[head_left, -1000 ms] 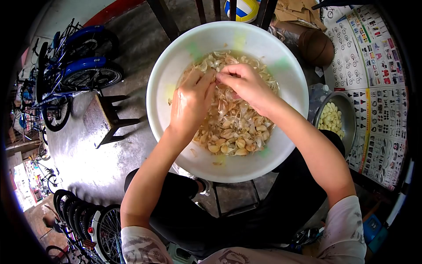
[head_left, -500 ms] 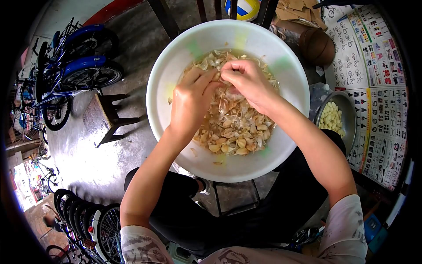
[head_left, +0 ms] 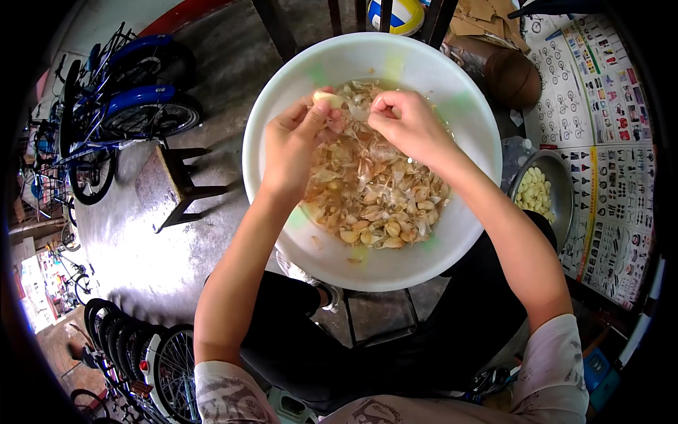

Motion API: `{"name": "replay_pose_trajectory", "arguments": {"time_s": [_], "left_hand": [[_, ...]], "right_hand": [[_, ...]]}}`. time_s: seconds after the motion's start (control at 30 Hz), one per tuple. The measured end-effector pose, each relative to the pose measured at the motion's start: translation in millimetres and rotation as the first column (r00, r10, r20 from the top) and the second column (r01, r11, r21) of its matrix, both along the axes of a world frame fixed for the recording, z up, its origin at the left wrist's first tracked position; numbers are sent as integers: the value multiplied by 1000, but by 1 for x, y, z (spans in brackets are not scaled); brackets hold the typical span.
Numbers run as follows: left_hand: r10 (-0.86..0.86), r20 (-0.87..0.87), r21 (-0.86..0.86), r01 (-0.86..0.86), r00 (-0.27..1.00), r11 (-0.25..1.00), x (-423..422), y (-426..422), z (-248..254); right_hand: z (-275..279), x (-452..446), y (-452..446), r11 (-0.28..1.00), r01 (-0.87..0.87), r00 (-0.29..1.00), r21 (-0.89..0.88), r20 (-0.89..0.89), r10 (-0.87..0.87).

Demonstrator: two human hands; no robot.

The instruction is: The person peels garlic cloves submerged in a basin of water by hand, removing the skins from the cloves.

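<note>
Over the far left part of a big white basin (head_left: 374, 272), my left hand (head_left: 292, 148) pinches a pale garlic clove (head_left: 326, 97) between thumb and fingers. My right hand (head_left: 411, 126) is a short way to its right, fingers curled together. Whether a bit of skin is between them I cannot make out. Below both hands, water in the basin holds loose papery garlic skins (head_left: 364, 166) and several unpeeled garlic cloves (head_left: 374, 230), gathered mostly on the near side.
At right, a metal bowl (head_left: 563, 191) contains peeled garlic cloves (head_left: 534, 192), beside printed sheets (head_left: 614, 205). A basketball (head_left: 512, 79) and a volleyball (head_left: 397, 15) lie beyond the basin. To the left are a wooden stool (head_left: 166, 185) and bicycles (head_left: 141, 106).
My hands, close together before, have moved apart. The left has shifted slightly nearer and now shows the clove in its fingers; the right has moved a little to the right.
</note>
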State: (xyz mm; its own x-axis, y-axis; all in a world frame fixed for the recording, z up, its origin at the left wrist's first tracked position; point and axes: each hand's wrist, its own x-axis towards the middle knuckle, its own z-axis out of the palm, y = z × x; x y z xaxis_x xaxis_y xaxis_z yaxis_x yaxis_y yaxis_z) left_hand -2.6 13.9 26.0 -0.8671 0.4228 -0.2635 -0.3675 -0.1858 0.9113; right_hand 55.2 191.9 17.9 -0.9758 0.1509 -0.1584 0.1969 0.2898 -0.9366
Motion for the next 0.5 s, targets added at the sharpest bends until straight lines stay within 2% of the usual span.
{"name": "replay_pose_trajectory", "arguments": {"time_s": [0.07,0.1,0.17,0.2,0.27,0.3,0.37,0.5], "left_hand": [[42,-47,-61,-45,998,997,-5,-3,-4],[43,-48,-60,-46,998,997,-8,-5,-7],[-46,-206,-250,-7,978,968,-14,-9,-14],[-46,-206,-249,-7,978,968,-15,-9,-18],[-96,-264,-321,7,960,947,-18,-9,-25],[-96,-267,-320,5,959,947,-17,-8,-23],[-136,-326,-381,1,936,924,-13,-4,-19],[-49,-267,-316,-40,962,948,-9,2,-19]], "right_hand": [[-9,-2,5,962,-10,995,272,-88,35],[-14,-1,6,962,-10,995,273,-89,36],[-23,0,7,748,38,943,663,-271,192],[-17,-1,5,747,38,943,663,-271,192],[3,-7,-5,915,-32,981,403,-161,105],[6,-9,-9,914,-31,981,404,-164,105],[10,-11,-14,898,-137,983,419,-57,176],[-8,-12,-15,851,-113,969,513,-131,208]]}}
